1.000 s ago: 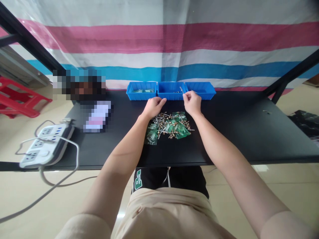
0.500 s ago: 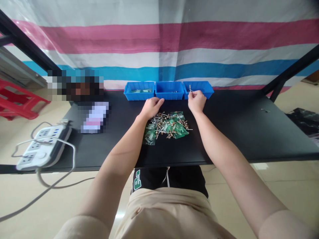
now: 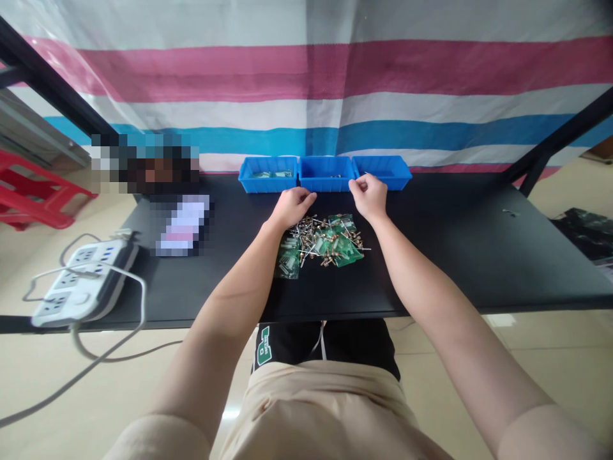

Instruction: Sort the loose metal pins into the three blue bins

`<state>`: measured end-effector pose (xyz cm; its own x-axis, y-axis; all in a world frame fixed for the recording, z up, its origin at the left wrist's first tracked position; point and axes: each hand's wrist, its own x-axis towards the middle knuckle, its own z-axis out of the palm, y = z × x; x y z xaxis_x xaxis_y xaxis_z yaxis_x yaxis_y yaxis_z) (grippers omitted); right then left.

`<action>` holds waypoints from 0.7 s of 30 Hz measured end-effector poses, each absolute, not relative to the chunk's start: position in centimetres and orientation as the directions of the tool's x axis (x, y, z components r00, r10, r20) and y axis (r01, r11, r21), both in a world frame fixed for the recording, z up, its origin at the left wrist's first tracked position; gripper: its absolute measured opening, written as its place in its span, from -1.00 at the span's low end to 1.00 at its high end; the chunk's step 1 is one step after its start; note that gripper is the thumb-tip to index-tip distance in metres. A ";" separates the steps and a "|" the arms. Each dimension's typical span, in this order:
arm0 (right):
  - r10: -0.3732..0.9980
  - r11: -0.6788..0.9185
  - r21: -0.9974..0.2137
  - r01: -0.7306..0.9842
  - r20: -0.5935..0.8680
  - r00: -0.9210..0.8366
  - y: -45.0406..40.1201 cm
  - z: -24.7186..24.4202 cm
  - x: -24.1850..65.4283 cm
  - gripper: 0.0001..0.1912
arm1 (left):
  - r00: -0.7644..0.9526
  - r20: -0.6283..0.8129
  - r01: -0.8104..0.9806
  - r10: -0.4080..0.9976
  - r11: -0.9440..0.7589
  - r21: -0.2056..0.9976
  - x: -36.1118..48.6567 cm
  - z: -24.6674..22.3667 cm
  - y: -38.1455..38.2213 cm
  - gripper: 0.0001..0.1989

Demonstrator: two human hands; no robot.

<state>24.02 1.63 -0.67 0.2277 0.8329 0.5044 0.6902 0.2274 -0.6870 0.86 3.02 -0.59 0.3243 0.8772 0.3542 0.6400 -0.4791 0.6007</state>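
Pile of small metal pins and green packets, heaped on the black table just in front of three blue bins set side by side along the far edge. Writing on the packets too small to read; same for the white print on the green patch on the dark shorts below the table edge. No other legible label anywhere.

Left hand resting at the far left rim of the pile, fingers curled loosely downward, touching the parts; cannot tell whether anything is pinched. Right hand closed into a loose fist just in front of the right bin, fingertips pressed together; cannot tell if a pin is between them.

Compared with half a second ago: right hand pulled back a little toward the middle, away from the right bin, and the thin pin then seen standing above its fingers no longer visible. Left hand, pile and bins unchanged.

White power strip with its cable at the left end of the table, red plastic stool beyond it, striped tarpaulin hanging behind.
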 end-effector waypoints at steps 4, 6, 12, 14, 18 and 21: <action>0.871 0.353 -0.682 0.640 0.489 0.040 0.8 -0.3 23.3 -0.78 | 0.337 0.353 0.631 0.873 -0.487 0.604 0.9 -0.6 3.0 -0.64; 0.879 0.392 -0.677 0.623 0.476 -0.037 0.6 -0.3 23.1 -0.80 | 0.348 0.347 0.621 0.871 -0.491 0.610 0.9 -0.5 2.9 -0.67; 0.867 0.488 -0.624 0.611 0.428 -0.256 0.7 -0.5 22.9 -0.87 | 0.435 0.302 0.574 0.848 -0.520 0.632 0.8 -0.2 2.7 -0.78; 0.832 0.549 -0.563 0.617 0.441 -0.337 0.7 -0.5 22.6 -0.86 | 0.448 0.289 0.565 0.846 -0.518 0.642 0.8 -0.3 2.8 -0.76; 0.756 0.653 -0.451 0.608 0.436 -0.488 0.5 -0.5 21.6 -0.81 | 0.438 0.276 0.557 0.856 -0.499 0.665 0.7 -0.7 3.2 -0.73; 0.741 0.671 -0.409 0.618 0.400 -0.540 0.2 -0.4 20.9 -0.75 | 0.411 0.293 0.551 0.864 -0.491 0.675 0.6 -1.0 3.5 -0.71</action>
